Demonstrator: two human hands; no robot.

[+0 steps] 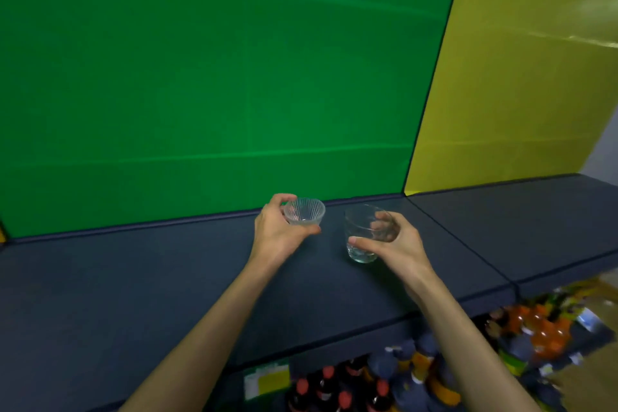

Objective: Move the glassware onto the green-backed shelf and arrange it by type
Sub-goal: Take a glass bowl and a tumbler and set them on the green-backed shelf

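Note:
My left hand [277, 231] grips a small ribbed glass bowl [305, 211] by its side, near the back of the dark blue shelf [133, 278] in front of the green backing [200, 77]. My right hand [391, 244] is wrapped around a clear glass tumbler [363, 237], fingers behind it and thumb in front. The tumbler is upright, its base at or just above the shelf top. Bowl and tumbler are apart, side by side near the shelf's middle.
A yellow backing [518, 77] with its own dark shelf section [518, 227] adjoins on the right. Below the shelf's front edge stand several drink bottles [418, 375] with red, orange and dark caps. A price tag [266, 380] hangs on the lower edge.

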